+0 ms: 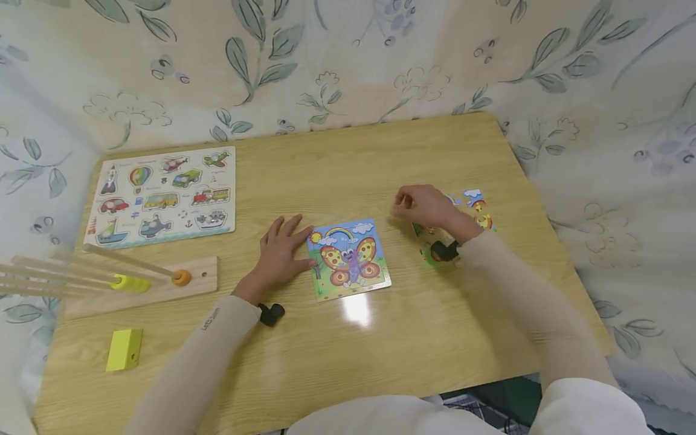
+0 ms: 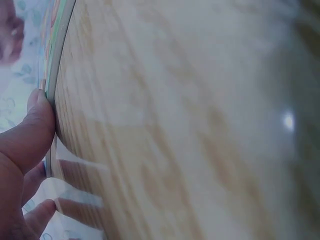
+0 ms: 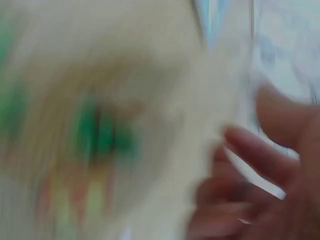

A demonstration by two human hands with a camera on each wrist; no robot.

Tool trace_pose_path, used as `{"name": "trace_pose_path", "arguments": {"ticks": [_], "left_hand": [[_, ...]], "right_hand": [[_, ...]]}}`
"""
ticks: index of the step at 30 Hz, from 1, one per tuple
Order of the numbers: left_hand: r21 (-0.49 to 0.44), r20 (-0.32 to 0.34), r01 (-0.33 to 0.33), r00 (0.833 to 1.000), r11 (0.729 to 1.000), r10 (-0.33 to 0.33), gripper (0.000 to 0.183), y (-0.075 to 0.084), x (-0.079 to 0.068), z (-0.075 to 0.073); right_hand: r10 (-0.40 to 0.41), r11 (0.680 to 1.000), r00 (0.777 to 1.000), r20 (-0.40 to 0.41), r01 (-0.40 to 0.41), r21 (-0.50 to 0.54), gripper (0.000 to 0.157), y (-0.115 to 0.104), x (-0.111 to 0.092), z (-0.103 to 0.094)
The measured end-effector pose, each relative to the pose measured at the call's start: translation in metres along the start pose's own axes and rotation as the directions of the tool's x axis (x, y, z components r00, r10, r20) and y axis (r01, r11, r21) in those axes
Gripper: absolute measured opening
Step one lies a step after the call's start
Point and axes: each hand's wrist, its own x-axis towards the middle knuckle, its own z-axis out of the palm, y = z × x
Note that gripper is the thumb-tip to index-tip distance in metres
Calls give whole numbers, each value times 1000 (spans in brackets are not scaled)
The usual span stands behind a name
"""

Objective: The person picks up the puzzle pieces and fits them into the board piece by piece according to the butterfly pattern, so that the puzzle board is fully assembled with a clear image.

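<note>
A square butterfly picture puzzle (image 1: 352, 261) lies flat on the table (image 1: 304, 350). My left hand (image 1: 280, 258) rests at its left edge with spread fingers. In the left wrist view the thumb (image 2: 32, 127) touches the puzzle's rim (image 2: 59, 47). To the right of the puzzle my right hand (image 1: 426, 206) hovers with loosely bent fingers. Nothing shows between its thumb and fingers in the blurred right wrist view. Loose puzzle pieces lie beneath and beyond it, among them a cloud piece (image 1: 473, 196) and a yellow-and-red piece (image 1: 483, 222); the hand and wrist partly cover others.
At the back left lies a vehicle peg puzzle board (image 1: 163, 196). In front of it stands a wooden base (image 1: 201, 275) with tall rods, a yellow bead (image 1: 130, 284) and an orange bead (image 1: 182, 277). A yellow block (image 1: 124, 350) sits near the left edge. Patterned walls (image 1: 348, 66) border the table.
</note>
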Motion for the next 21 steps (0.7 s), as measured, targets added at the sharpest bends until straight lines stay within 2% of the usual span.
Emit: {"name": "trace_pose_path", "arguments": {"ticks": [3,5,9,12,15,17,19,21], "left_hand": [[-6,11,6,1000,1000,-6,75,-4,-4,0],[-4,10,1,1000,1000,-1,75,-5,-3,1],[4,-1,-1,1000,1000,1,75,-6,0,1],[-5,-10,1,1000,1000,-1,75,-5,1,0],[-8,-11,4,1000,1000,-4,75,-4,1,0],[-12,-12,8,1000,1000,-8,74,-4,1,0],[-14,-14,12,1000,1000,-12,74,-5,1,0],[-17,-14,16,1000,1000,-16,74,-6,0,2]], "right_hand": [[57,995,992,116,-48,-82,46,23,-15,-10],[82,989,985,154,-62,-132,51,34,-22,-12],[112,984,984,140,-90,-153,51,43,-27,-7],[133,983,988,84,-120,-137,48,43,-26,-3],[109,990,994,16,-107,-90,37,39,-23,2],[67,998,997,-31,-67,-15,29,30,-19,7],[14,997,999,-52,-10,82,22,14,-16,13],[-56,983,998,-34,61,172,17,-7,-12,21]]}}
